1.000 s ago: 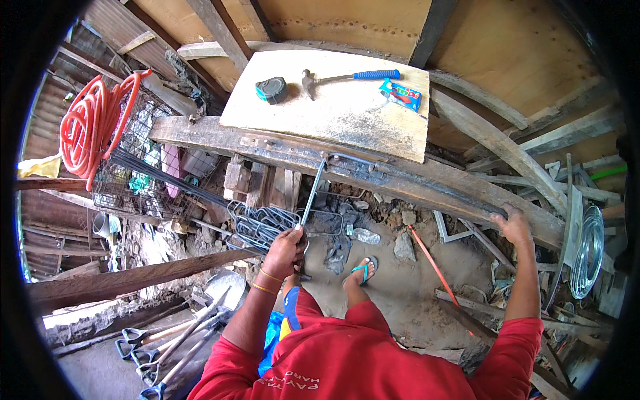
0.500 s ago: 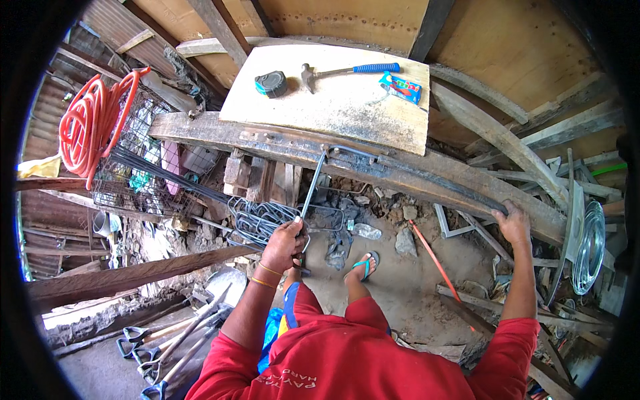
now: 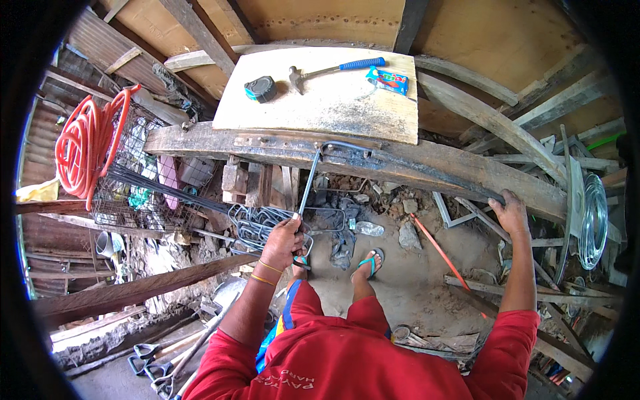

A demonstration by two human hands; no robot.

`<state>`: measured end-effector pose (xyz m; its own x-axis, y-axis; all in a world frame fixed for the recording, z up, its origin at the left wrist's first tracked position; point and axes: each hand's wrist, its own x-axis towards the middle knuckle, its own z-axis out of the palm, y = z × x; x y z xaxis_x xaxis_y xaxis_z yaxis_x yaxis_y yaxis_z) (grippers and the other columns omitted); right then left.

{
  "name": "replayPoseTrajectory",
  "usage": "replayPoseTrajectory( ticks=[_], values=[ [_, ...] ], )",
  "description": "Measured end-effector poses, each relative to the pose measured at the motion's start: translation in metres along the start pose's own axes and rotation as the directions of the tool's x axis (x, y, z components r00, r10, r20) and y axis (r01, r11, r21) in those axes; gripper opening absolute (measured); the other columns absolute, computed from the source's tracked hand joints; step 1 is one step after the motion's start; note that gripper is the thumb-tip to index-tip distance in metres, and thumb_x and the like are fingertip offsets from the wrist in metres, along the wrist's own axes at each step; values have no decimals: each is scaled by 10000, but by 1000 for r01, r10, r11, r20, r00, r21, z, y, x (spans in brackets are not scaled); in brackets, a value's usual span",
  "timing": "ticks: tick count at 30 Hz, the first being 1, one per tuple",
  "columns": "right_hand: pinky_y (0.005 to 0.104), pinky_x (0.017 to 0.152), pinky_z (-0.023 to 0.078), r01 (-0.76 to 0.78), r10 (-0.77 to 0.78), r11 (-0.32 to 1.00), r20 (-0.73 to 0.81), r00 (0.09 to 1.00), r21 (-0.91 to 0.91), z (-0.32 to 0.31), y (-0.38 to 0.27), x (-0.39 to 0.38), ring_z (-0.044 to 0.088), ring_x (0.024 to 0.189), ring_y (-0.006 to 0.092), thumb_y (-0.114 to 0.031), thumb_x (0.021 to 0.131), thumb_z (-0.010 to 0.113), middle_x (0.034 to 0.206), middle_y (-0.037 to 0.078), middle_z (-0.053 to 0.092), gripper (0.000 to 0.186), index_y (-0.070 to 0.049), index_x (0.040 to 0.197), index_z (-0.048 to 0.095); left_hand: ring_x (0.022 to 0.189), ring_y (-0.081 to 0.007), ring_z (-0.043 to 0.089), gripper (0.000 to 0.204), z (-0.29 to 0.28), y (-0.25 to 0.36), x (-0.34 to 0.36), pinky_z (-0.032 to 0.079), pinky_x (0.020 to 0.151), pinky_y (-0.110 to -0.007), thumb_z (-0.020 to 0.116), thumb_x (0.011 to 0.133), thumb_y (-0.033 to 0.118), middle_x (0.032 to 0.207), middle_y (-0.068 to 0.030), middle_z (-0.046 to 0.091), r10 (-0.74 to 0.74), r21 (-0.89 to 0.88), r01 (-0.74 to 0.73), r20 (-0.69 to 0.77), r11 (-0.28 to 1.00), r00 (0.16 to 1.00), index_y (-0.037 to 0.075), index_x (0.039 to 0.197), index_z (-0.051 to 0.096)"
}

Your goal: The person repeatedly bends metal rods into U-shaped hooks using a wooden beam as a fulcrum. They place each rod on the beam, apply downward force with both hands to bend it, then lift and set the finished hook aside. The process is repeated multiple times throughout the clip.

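My left hand [image 3: 283, 241] is closed around a thin steel rod [image 3: 309, 183], which slants up to a wooden beam [image 3: 200, 137]. At the beam's top the rod bends sharply to the right, beside metal pegs on a plate fixed there. My right hand [image 3: 510, 213] grips the far-right end of a long dark metal bar [image 3: 440, 179] lying along the beam. The bar's left end meets the bent rod near the pegs; their exact contact cannot be made out. Several bent wire stirrups [image 3: 257, 223] hang in a bundle beside my left hand.
On a pale board [image 3: 300, 117] behind the beam lie a tape measure [image 3: 260, 89], a claw hammer [image 3: 333, 69] and a blue packet [image 3: 387, 81]. An orange hose coil [image 3: 87, 150] hangs left, a wire coil [image 3: 592, 223] right. Shovels [image 3: 157, 363] lie lower left; a timber [image 3: 147, 283] crosses nearby.
The view has shifted a little, so the board and beam sit slightly higher and further left. Both hands keep their grips, with little visible movement against the beam.
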<state>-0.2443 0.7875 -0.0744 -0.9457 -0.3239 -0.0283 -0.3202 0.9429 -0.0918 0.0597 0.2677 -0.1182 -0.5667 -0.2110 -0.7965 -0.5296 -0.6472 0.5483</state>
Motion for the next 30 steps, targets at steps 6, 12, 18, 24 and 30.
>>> replayPoseTrajectory(
  ticks=[6,12,18,24,30],
  values=[
    [505,957,489,-26,27,999,69,997,-19,-3,-6,-2,623,1102,454,-467,897,692,1188,251,671,550,-6,1196,667,446,-85,328,363,-1,1,0,278,443,-282,570,1041,415,579,48,375,-1,-8,1,39,1000,999,116,841,519],
    [499,950,494,-53,56,997,55,997,-51,-4,-11,-3,619,1102,450,-466,893,704,1177,239,674,556,-10,1209,680,448,-98,347,348,-4,0,3,285,455,-299,546,1051,408,571,44,380,3,4,-3,57,1000,998,114,865,535],
    [506,1010,445,-91,94,994,46,995,-60,-3,-13,-6,600,1142,424,-478,903,682,1201,207,666,507,-48,1170,682,480,-120,383,333,-12,2,7,337,491,-332,526,1056,404,597,30,411,-62,-44,67,121,997,991,112,899,557],
    [507,1038,433,-97,99,994,65,993,-47,-3,-13,-6,591,1169,424,-489,906,677,1231,200,661,557,-23,1210,669,517,-123,388,356,-17,0,7,352,515,-334,507,1058,430,625,25,419,-64,-60,78,204,995,977,102,944,581],
    [512,1036,434,-41,44,995,32,999,-93,-2,-10,-8,586,1185,431,-492,913,673,1244,227,652,586,7,1220,654,490,-116,321,400,-18,3,12,303,509,-321,530,1037,481,585,47,366,-141,-102,176,279,979,950,136,835,539]
  ],
)
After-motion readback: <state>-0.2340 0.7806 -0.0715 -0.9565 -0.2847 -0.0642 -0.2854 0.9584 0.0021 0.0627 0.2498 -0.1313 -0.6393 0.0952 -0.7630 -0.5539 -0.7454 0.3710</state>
